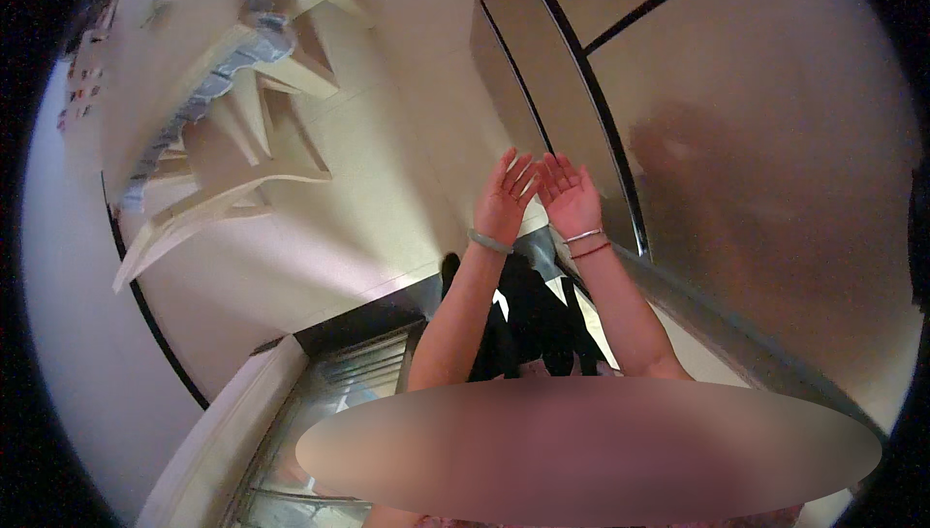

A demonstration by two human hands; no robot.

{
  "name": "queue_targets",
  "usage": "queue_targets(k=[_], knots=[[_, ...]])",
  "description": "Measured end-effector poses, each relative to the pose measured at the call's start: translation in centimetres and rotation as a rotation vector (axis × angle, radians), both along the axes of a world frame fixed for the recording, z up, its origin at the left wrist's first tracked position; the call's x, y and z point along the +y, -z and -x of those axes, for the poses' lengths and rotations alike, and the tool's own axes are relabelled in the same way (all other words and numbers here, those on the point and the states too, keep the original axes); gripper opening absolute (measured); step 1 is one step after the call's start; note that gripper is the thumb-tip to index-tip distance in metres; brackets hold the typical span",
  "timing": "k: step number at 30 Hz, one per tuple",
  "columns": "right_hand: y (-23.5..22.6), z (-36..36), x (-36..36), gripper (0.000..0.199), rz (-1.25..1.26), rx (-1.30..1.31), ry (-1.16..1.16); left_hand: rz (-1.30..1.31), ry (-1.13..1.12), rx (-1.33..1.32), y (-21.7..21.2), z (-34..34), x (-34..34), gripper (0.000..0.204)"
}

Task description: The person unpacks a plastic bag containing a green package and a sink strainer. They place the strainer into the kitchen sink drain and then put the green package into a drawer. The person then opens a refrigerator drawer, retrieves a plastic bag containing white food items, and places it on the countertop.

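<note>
Both my arms reach forward with the palms turned up. My left hand [503, 201] is open and bare, its fingers spread, a pale bangle [490, 241] around the wrist. Close beside it, my right hand [571, 197] is also open with nothing in it, fingers apart. A light bangle [583, 235] and a thin red cord [591, 251] circle the right wrist. The fingertips of the two hands nearly meet. Beyond them stands a large brownish, glossy cabinet front [746, 140] with dark seams.
A table [174, 34] with a clear, ruffled cover edge stands at the upper left. A pale plastic stool or chair [223, 194] is beside it on the tiled floor [387, 170]. At lower left is a door frame [218, 441] with a glass panel. A white wall [77, 266] bounds the left.
</note>
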State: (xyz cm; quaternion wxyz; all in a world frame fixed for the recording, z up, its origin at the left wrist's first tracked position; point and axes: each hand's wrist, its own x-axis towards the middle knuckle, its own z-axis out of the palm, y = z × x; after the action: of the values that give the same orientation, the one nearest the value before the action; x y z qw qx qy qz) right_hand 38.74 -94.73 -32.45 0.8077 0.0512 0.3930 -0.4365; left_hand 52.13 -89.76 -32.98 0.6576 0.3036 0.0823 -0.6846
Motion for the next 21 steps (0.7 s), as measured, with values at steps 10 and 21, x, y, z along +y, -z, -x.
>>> queue_targets(k=[10,21], knots=[[8.2,-0.8,-5.9,0.041,-0.150,-0.002,0.205,-0.125,0.204,0.091,6.7,-1.8,-10.6,0.045],[21.6,-7.0,-12.9,0.047,-0.256,0.160,0.623,-0.215,0.501,0.071,19.6,-5.3,-22.4,0.044]])
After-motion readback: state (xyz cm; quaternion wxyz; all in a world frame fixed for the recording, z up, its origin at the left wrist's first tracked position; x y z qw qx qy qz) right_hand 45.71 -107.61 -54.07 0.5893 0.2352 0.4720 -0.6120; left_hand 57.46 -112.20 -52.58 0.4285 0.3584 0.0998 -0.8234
